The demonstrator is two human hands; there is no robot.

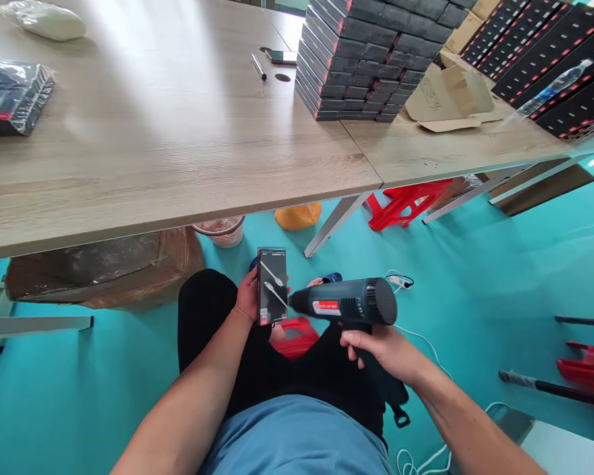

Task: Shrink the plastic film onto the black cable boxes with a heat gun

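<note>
My left hand (248,295) grips a slim black cable box (272,290) by its left edge and holds it over my lap. Two white cable plugs are pictured on the box's front. Wrapped around the handle of a dark heat gun (345,301) is my right hand (376,348). The gun's nozzle points left, close to the right edge of the box; whether they touch I cannot tell. Part of the gun's handle is hidden behind my fingers.
The wooden table (178,152) spans ahead, bearing a tall stack of black boxes (366,59), a pen (259,66), a phone (281,57) and a wrapped pack (14,95). Beneath stand a large brown carton (178,267) and a bucket (222,232). White cords (426,340) trail across the floor.
</note>
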